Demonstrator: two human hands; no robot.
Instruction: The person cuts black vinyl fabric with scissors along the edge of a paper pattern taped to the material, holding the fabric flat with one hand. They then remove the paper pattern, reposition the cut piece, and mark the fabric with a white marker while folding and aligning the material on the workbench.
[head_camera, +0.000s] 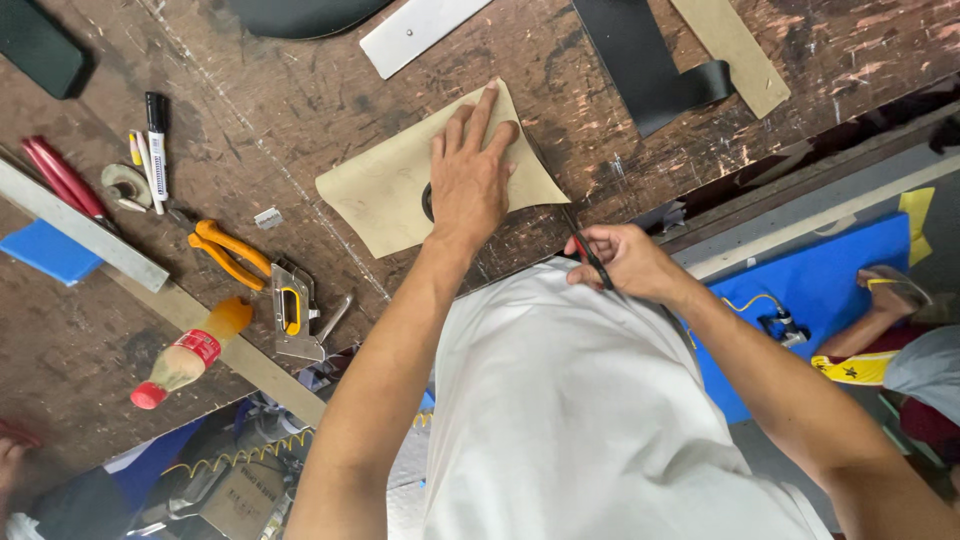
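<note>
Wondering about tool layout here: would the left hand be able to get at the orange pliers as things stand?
Probably yes. The left hand lies flat on the tan pattern piece, holding nothing, and the orange pliers lie on the workbench to that side with bare wood between; it would only have to let go of the piece.

A grey metal staple gun with a yellow insert (293, 317) lies near the front edge of the scarred dark wooden workbench (300, 110). Just left of the staple gun rest orange-handled pliers (228, 253), and below-left of it lies a small plastic bottle with a red cap and red label (186, 356). Further left of the staple gun sit a black-capped white marker (157, 145), red-handled tools (62, 177) and a long grey metal ruler (80, 227).
</note>
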